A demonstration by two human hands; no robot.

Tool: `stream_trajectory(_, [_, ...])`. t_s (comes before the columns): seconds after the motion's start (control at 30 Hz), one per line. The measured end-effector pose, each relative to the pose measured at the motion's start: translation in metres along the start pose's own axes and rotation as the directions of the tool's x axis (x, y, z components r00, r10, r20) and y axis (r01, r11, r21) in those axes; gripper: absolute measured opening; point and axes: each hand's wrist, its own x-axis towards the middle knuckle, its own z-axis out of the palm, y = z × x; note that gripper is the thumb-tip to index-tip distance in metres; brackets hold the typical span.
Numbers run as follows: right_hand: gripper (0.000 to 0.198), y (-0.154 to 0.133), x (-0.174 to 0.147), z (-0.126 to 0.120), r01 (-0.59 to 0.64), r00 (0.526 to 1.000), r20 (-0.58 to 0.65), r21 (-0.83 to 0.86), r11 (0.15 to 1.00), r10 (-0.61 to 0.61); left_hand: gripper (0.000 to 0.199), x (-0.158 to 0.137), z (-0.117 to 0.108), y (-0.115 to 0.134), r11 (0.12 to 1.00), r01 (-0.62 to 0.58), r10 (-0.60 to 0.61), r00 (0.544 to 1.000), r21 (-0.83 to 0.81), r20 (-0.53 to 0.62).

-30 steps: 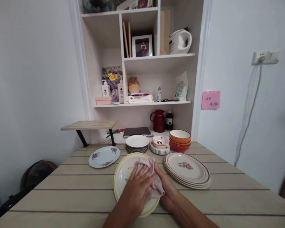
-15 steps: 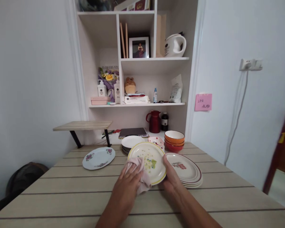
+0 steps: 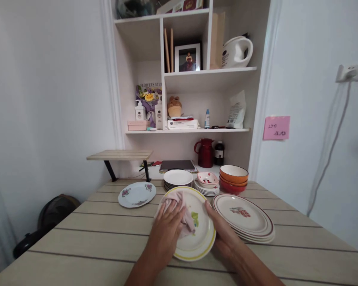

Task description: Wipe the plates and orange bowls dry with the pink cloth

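Observation:
My right hand (image 3: 223, 234) grips the right rim of a white plate (image 3: 201, 242), thumb on its face and the other fingers underneath. The plate has a yellow edge and a green leaf print, and it is tilted towards me above the table. Against its upper left face, my left hand (image 3: 168, 224) presses a pale pink cloth (image 3: 179, 198), fingers spread over the fabric. The cloth covers part of the print. Just right of the plate lies a stack of oval plates (image 3: 247, 210) with dark red rims.
A floral oval plate (image 3: 137, 194) lies at the left of the slatted table (image 3: 107, 238). Farther back stand round white plates (image 3: 178, 177), a small pink dish (image 3: 208, 178) on saucers, and orange and red bowls (image 3: 234, 176). A low raised shelf (image 3: 119, 155) stands at the back left.
The cloth and my left hand have moved up across the plate's face, covering more of the print. The plate sits lower in view. The whole scene has shifted right as my head turned.

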Motion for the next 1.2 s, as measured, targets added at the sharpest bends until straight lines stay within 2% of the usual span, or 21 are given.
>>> stream_trajectory(0.1, [0.059, -0.002, 0.0, -0.003, -0.008, 1.0, -0.011, -0.011, 1.0, 0.007, 0.051, 0.0, -0.005, 0.007, 0.999, -0.042, 0.044, 0.997, -0.031, 0.057])
stream_trajectory(0.27, [0.057, -0.001, 0.0, -0.005, -0.007, 1.0, 0.019, -0.057, 0.998, 0.008, 0.054, 0.0, -0.015, 0.019, 0.992, -0.102, 0.108, 0.991, -0.071, 0.085])
stream_trajectory(0.47, [0.049, 0.01, -0.001, -0.001, -0.042, 0.996, 0.076, -0.093, 0.995, 0.049, 0.057, 0.003, -0.015, 0.026, 0.989, -0.148, 0.149, 0.982, -0.017, 0.117])
stream_trajectory(0.57, [0.05, 0.02, -0.002, 0.005, -0.047, 0.991, 0.119, -0.103, 0.994, 0.059, 0.06, 0.004, -0.007, 0.019, 0.994, -0.089, 0.085, 0.995, 0.069, 0.053])
stream_trajectory(0.7, [0.055, 0.03, 0.001, 0.008, -0.058, 0.986, 0.153, -0.056, 0.997, 0.066, 0.06, 0.003, 0.005, 0.006, 0.98, 0.051, -0.049, 0.999, 0.194, -0.014])
stream_trajectory(0.8, [0.058, 0.027, 0.007, 0.004, -0.044, 0.992, 0.117, -0.029, 0.999, 0.047, 0.056, 0.002, 0.015, -0.002, 0.956, 0.155, -0.141, 0.987, 0.25, -0.074])
stream_trajectory(0.9, [0.06, 0.016, 0.011, -0.002, 0.019, 0.999, 0.025, 0.028, 0.999, -0.02, 0.053, 0.001, 0.021, -0.006, 0.945, 0.19, -0.164, 0.98, 0.265, -0.116])
stream_trajectory(1.03, [0.065, 0.001, 0.013, -0.008, 0.137, 0.987, -0.1, 0.065, 0.988, -0.13, 0.049, 0.002, 0.021, 0.002, 0.969, 0.09, -0.07, 0.993, 0.231, -0.093])
stream_trajectory(1.2, [0.061, -0.007, 0.013, -0.012, 0.209, 0.974, -0.105, 0.078, 0.975, -0.201, 0.051, 0.004, 0.014, 0.021, 0.982, -0.119, 0.124, 0.992, 0.149, -0.021])
